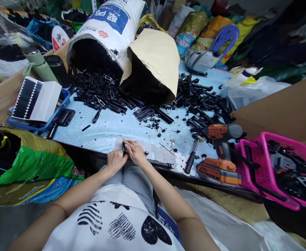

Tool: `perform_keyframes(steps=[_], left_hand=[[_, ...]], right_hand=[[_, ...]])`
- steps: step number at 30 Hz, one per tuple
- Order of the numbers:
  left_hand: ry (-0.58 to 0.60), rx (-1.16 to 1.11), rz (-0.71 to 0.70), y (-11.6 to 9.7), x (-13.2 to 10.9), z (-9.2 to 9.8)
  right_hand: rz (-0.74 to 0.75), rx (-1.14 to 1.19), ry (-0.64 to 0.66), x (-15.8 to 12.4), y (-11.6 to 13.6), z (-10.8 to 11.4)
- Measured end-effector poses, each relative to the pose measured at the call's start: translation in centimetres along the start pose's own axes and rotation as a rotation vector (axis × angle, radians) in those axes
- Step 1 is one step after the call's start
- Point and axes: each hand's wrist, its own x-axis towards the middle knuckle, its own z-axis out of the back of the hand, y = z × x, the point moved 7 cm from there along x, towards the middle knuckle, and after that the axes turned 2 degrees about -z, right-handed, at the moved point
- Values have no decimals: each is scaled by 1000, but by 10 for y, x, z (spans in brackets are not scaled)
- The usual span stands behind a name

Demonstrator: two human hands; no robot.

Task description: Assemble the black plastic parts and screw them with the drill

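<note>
At the front edge of the blue worktable [100,130], my left hand [117,160] and my right hand [135,152] meet, fingers closed around a small black part [124,146]. Most of that part is hidden by my fingers, so its exact kind does not show. Beneath and beside my hands lies a grey flat plate [155,153]. Small black-headed screws [155,123] are scattered beyond it. A thin metal rod [166,149] rests to the right of my right hand, with a hammer [192,157] farther right.
An orange cordless drill [219,153] stands at the right, beside a pink basket [264,153] of black parts. Black parts [100,90] spill from a white sack [111,31] and a paper bag [155,55]. A blue tray [44,125] and green bottle [39,64] are left.
</note>
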Motion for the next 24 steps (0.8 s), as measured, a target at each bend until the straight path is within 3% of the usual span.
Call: perform_keyframes(steps=[2, 5, 7, 9, 12, 15, 19, 24], left_hand=[[23, -1, -7, 2, 0, 1], [-15, -1, -155, -6, 5, 13], [-130, 13, -391, -23, 9, 28], [-180, 42, -662, -45, 10, 33], [-18, 88, -900, -69, 18, 15], [62, 95, -856, -75, 31, 1], [-28, 62, -727, -68, 40, 5], [-7, 51, -745, -68, 39, 7]], right_hand=[[23, -36, -21, -6, 8, 4], [240, -77, -119, -32, 24, 28], [359, -91, -274, -58, 23, 54], [366, -111, -403, -79, 6, 75], [329, -160, -366, -88, -25, 79], [344, -198, -271, -78, -48, 68], [382, -186, -181, -58, -70, 57], [486, -84, -107, -52, -82, 57]])
